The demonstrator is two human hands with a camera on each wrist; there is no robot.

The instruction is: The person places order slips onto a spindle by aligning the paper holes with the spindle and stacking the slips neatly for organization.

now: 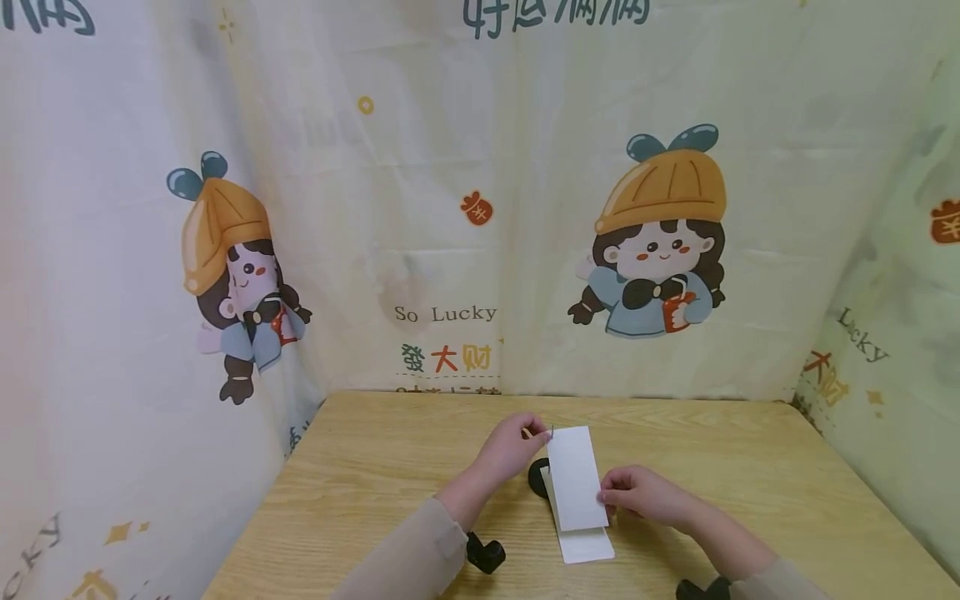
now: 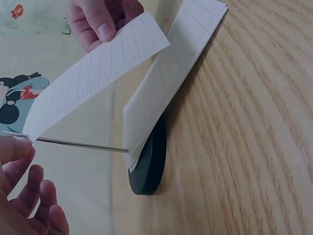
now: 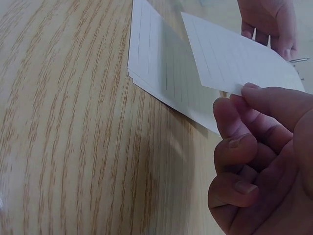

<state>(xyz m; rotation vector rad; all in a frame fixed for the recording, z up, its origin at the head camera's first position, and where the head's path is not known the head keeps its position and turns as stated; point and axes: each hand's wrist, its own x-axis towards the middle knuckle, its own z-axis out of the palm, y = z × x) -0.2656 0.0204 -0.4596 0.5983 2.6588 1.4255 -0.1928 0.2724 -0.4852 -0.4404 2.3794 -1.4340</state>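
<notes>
A lined white sheet of paper is held up at a slant between both hands. My left hand pinches its far-left corner, close beside the thin metal spike of a paper spike. My right hand pinches the sheet's right edge between thumb and index finger, its other fingers curled, as the right wrist view shows. Below hangs a stack of similar lined sheets, with the spike meeting it near its end. The round black base lies under that stack, partly hidden by the paper.
A light wood-grain table carries everything. Printed curtains stand behind it and along both sides. A black wrist device sits at the left sleeve, and another black device at the right one.
</notes>
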